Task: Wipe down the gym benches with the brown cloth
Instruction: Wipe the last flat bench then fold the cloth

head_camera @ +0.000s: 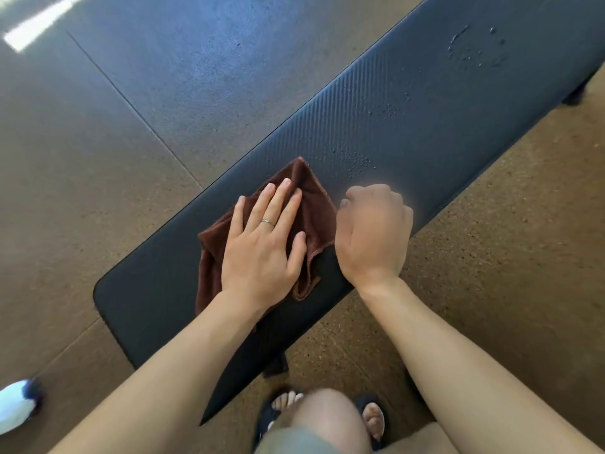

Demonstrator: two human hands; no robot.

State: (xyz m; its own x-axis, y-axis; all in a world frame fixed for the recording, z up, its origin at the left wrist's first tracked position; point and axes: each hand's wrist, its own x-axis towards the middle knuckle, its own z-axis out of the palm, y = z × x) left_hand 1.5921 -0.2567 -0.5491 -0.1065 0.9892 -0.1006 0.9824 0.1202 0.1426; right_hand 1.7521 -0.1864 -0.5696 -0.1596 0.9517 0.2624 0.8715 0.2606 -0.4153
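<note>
Mid-wipe, head view: left hand (262, 244) lies flat with straight fingers pressing the brown cloth (314, 204) onto the near part of the gym bench (425, 126). Right hand (373, 231) is curled into a fist just beside the cloth's right edge; whether it pinches that edge or holds nothing, I cannot tell. Droplets (360, 163) sit just beyond the cloth, and a larger wet patch (474, 47) lies toward the far end, so most of the pad likely remains. Next move probably calls for a pressed sweep away along the pad through the drops. Bench pad is dark and ribbed; floor (114, 142) is speckled rubber tile with seams. Sandalled feet (373, 417) below; a white shoe (16, 404) at lower left.
</note>
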